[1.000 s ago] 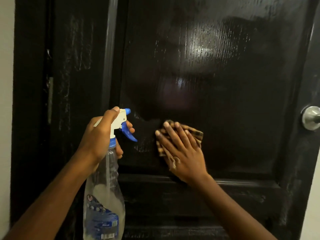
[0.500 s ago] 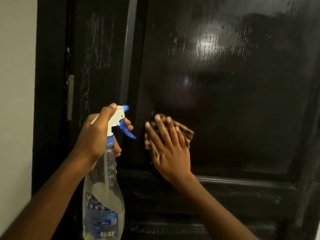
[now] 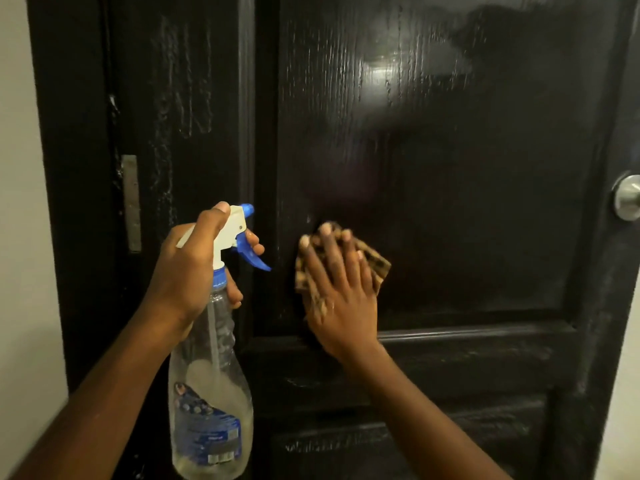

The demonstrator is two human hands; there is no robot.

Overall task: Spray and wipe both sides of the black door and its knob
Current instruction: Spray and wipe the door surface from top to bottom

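Our left hand [image 3: 187, 271] grips the spray bottle [image 3: 211, 393] while our right hand [image 3: 341, 299], nearer the knob [image 3: 628, 199] at two o'clock, presses a cloth [image 3: 379, 268] flat against the door [image 3: 467, 168].

A door [image 3: 467, 168] filled the view. Before its left side, near a hinge [image 3: 131, 202], the left hand [image 3: 190, 271] held a spray bottle [image 3: 211, 393] upright. Just right of it, the right hand [image 3: 343, 296] pressed a cloth [image 3: 379, 268] flat against the panel. The knob [image 3: 627, 199] sat far right.

The single head-worn camera faces forward and slightly down, close to the door [image 3: 450, 202], which fills the frame between wall strips [image 3: 20, 271].
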